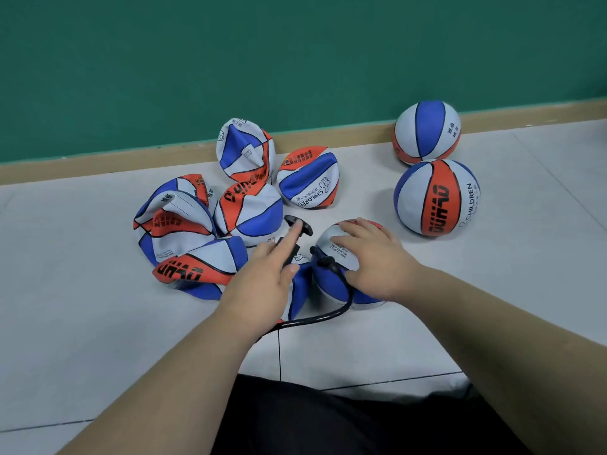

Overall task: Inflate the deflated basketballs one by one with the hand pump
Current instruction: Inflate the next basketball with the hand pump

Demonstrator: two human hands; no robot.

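Your right hand (371, 257) lies flat on the basketball (331, 285) in front of you, fingers spread, gripping nothing. Your left hand (262, 279), fingers straight, touches the pump handle (300, 225) at the ball's 10 o'clock without closing round it. The black hose (328, 315) joins the ball beside your right thumb. Deflated basketballs (249, 208) heap from 9 to 12 o'clock; two inflated balls (437, 197) sit at 2 o'clock.

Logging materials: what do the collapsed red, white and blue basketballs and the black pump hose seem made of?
Collapsed red, white and blue basketballs: likely thin soft rubber or synthetic skin, matte; they fold into creases. Black pump hose: probably flexible rubber or plastic, faintly glossy; it bends in a smooth curve.
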